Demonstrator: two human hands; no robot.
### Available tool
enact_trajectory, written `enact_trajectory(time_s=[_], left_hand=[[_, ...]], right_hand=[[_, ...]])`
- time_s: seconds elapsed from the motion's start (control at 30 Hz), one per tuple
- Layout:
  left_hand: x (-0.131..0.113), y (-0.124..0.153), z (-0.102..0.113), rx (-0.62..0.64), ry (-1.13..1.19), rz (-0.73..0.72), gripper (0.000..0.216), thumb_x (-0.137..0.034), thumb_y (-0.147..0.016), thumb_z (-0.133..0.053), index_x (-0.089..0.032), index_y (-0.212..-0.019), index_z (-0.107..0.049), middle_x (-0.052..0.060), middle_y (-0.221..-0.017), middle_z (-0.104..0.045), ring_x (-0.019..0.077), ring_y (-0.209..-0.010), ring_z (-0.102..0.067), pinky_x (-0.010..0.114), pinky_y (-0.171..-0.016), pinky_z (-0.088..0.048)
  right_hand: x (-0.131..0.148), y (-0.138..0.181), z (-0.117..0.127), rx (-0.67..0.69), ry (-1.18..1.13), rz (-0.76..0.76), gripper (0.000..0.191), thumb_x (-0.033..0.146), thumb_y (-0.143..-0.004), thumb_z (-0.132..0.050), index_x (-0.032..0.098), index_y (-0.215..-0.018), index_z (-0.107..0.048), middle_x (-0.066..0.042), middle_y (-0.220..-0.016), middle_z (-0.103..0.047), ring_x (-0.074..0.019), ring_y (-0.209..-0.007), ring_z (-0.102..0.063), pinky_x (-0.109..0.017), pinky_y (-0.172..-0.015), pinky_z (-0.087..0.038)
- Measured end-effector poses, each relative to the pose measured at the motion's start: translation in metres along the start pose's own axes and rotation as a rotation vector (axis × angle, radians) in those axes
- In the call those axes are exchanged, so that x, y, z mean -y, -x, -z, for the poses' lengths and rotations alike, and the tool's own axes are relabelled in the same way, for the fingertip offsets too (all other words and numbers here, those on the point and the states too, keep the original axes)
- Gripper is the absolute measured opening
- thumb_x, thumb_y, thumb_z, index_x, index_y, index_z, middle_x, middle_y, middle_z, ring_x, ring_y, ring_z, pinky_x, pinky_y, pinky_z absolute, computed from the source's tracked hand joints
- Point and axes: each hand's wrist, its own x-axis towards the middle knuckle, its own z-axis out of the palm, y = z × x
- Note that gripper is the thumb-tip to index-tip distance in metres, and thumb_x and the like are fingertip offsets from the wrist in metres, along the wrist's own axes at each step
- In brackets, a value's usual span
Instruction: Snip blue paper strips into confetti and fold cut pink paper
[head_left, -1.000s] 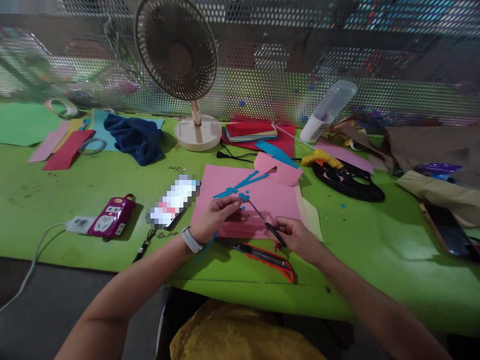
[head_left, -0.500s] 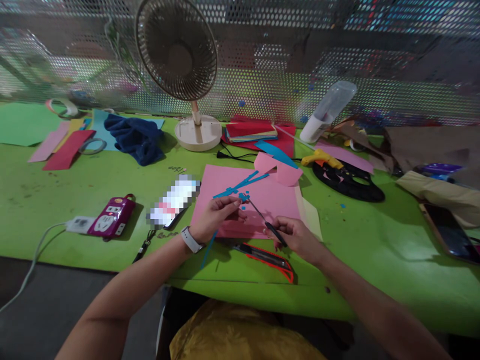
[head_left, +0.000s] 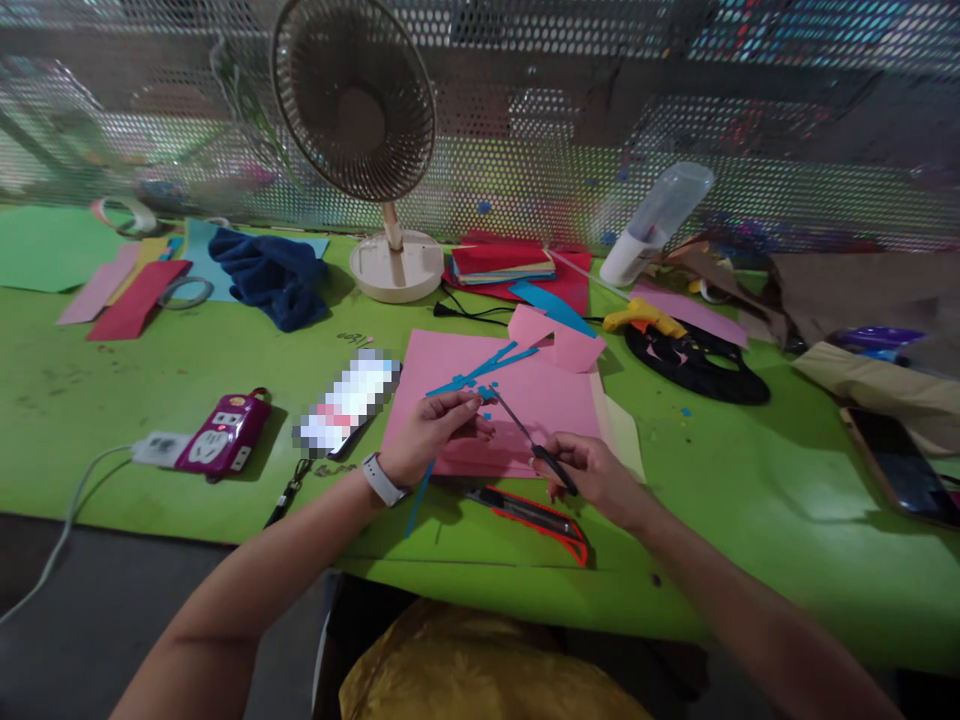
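Note:
My left hand (head_left: 435, 432) pinches a thin blue paper strip (head_left: 417, 492) that hangs down past my wrist. In my right hand (head_left: 592, 474) are small black-handled scissors (head_left: 534, 442), with their tips at the blue paper near my left fingertips. Both hands hover over a pink sheet (head_left: 517, 402) on the green table (head_left: 187, 380). A blue paper cut-out (head_left: 480, 370) lies on that pink sheet. An orange utility knife (head_left: 534, 514) rests on the table just below my hands.
A desk fan (head_left: 360, 120) stands behind the pink sheet, with a stack of coloured paper (head_left: 504, 262) to its right. A power strip (head_left: 223, 434) and a blurred card lie at left, a phone (head_left: 898, 464) at right, and a yellow glue gun (head_left: 642, 316) on a black cut-out.
Hardly anything moved. The hanging blue strip swung slightly, and the scissors shifted a little at the paper.

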Motion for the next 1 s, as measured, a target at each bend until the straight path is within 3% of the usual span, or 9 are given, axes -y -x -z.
enact_trajectory(time_s=[1.0], left_hand=[[0.0017, 0.0005, -0.0001, 0.029, 0.009, 0.005, 0.029, -0.035, -0.074, -0.073, -0.012, -0.091, -0.067, 0.007, -0.073, -0.072, 0.0158, -0.065, -0.068, 0.032, -0.075, -0.054]], right_hand=[[0.0066, 0.0018, -0.004, 0.035, 0.008, -0.009, 0.046, 0.058, -0.061, -0.075, 0.019, -0.066, -0.051, 0.006, -0.056, -0.047, -0.0079, -0.047, -0.051, -0.022, -0.048, -0.047]])
